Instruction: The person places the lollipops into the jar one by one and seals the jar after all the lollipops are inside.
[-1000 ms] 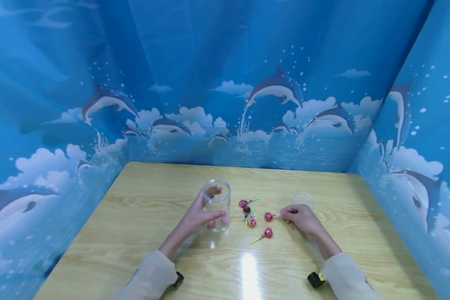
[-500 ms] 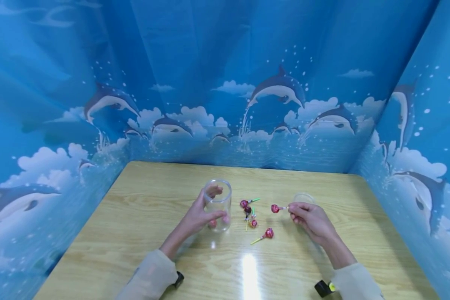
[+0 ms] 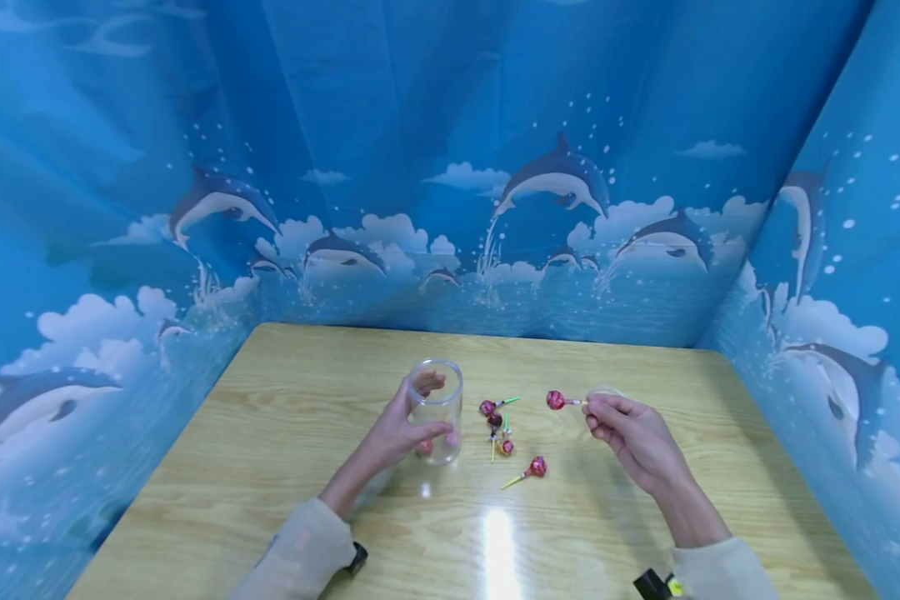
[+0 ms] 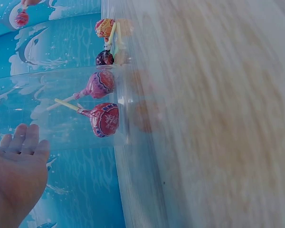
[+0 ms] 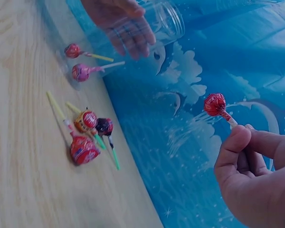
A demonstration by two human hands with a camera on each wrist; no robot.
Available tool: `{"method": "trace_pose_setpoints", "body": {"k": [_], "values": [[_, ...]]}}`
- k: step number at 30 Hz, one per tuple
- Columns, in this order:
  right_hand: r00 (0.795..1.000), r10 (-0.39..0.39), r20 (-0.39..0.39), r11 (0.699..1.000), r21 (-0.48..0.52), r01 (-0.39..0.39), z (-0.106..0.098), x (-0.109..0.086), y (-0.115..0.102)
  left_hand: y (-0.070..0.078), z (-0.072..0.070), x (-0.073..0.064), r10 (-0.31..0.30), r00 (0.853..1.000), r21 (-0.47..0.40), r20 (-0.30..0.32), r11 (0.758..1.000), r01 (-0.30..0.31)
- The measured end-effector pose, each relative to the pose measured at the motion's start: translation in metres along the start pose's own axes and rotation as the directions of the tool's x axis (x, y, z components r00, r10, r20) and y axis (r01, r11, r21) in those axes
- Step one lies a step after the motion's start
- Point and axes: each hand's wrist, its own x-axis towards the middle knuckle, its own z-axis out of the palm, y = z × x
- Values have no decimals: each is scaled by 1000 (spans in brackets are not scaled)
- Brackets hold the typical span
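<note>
A clear jar (image 3: 450,400) stands upright on the table, with my left hand (image 3: 396,433) around it, thumb in front and fingers on the far side. Inside, at the bottom, are a red lollipop (image 4: 104,119) and a pink lollipop (image 4: 100,84), sticks slanting up. My right hand (image 3: 641,437) pinches the stick of another red-wrapped lollipop (image 5: 214,104) between thumb and forefinger, raised above the table with its head toward the jar. Between the hands lie several loose lollipops, among them a red one with a yellow stick (image 3: 537,466) and a dark one (image 5: 104,126).
Behind my right hand a clear round lid (image 3: 606,390) shows only its far edge. The wooden table (image 3: 307,367) is backed by a blue dolphin-print curtain (image 3: 390,125), which also closes in both sides.
My right hand has lifted the red lollipop off the table, moving up and slightly right. The left hand and the jar have stayed in place.
</note>
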Motion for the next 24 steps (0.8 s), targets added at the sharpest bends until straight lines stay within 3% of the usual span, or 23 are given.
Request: {"method": "trace_pose_setpoints", "body": {"k": [10, 19, 24], "values": [[1000, 4, 2, 1000, -10, -4, 31, 0, -12, 1, 0, 0, -4, 1000, -1, -5, 1000, 4], [994, -43, 101, 999, 27, 40, 58, 5, -15, 0, 0, 0, -28, 1000, -5, -2, 1000, 28], [986, -74, 149, 997, 38, 70, 72, 8, -16, 0, 0, 1, -13, 1000, 0, 0, 1000, 13]]}}
